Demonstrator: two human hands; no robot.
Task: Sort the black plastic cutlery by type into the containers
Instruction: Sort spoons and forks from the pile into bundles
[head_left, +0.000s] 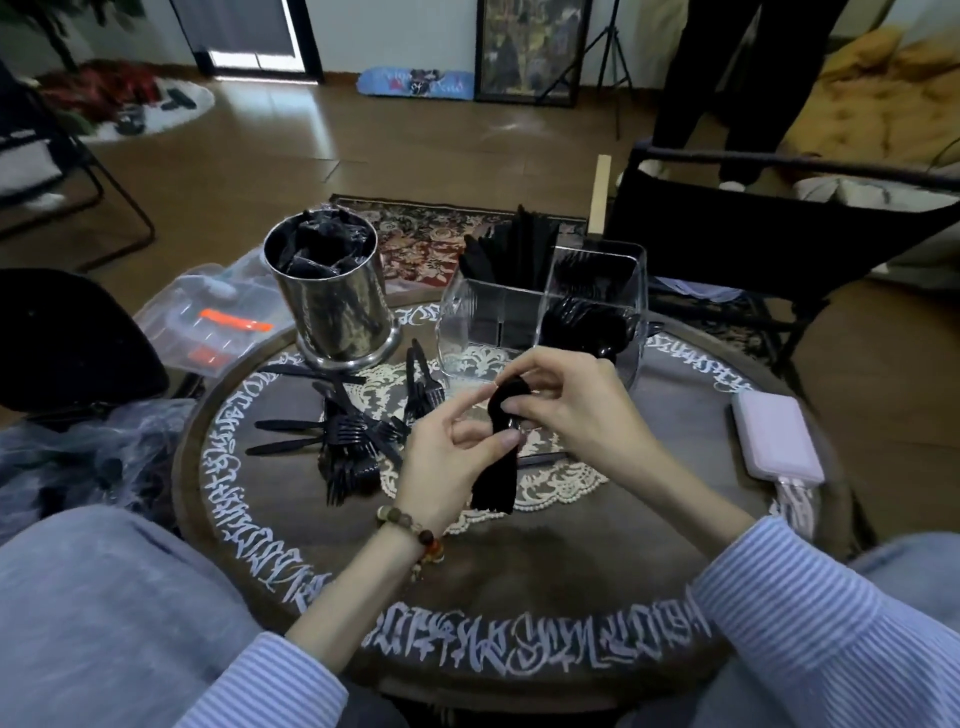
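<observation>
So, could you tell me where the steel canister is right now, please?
In the head view, the steel canister stands on the far left of the round table, left of the clear organizer, just behind the loose forks.

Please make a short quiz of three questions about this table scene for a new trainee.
1. True or false: the loose forks lie left of the hands.
2. What do the left hand and right hand hold? A) a stack of black cutlery B) the pink device
3. Which container is metal: the cylinder or the clear organizer?

Key: 1 true; 2 A, the stack; 3 the cylinder.
</observation>
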